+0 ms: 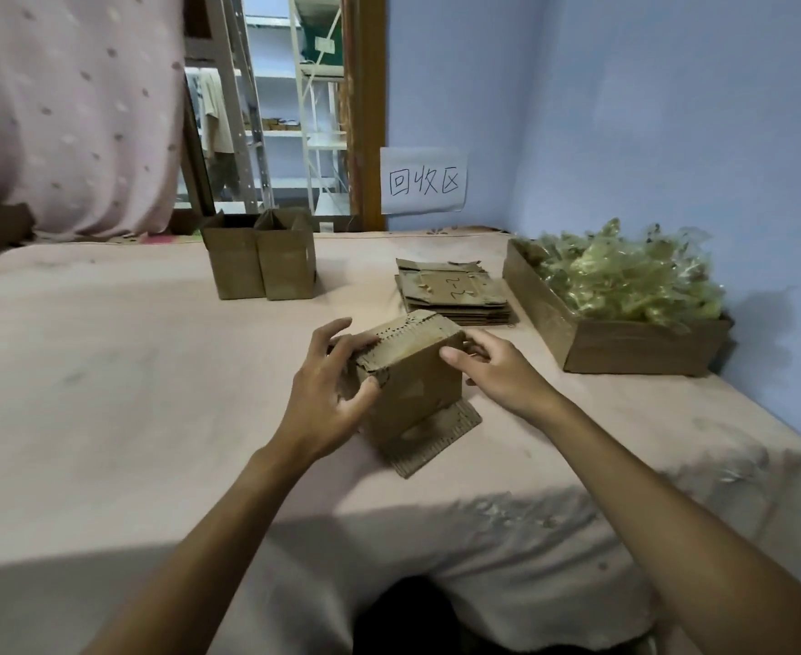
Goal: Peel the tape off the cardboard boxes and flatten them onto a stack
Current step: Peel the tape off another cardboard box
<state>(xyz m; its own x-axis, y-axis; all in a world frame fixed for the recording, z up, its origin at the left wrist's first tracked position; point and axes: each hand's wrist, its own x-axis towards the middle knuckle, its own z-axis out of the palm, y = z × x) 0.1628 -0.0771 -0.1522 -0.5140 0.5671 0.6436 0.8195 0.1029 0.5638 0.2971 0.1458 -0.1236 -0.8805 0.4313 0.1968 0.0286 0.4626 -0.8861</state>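
A small brown cardboard box (415, 385) stands upright in the middle of the cloth-covered table, with a loose flap lying flat under its near side. My left hand (337, 394) grips its left side, thumb curled on the front corner and fingers on the top flap. My right hand (497, 371) holds the box's right upper edge, thumb against the front face. A stack of flattened boxes (455, 295) lies behind it to the right. Two open upright boxes (261, 260) stand side by side at the back.
A shallow cardboard tray (625, 345) heaped with crumpled clear tape sits at the right, near the table's right edge. A paper sign (423, 180) hangs on the blue wall. A pink curtain hangs at the back left. The table's front edge drops off below my forearms.
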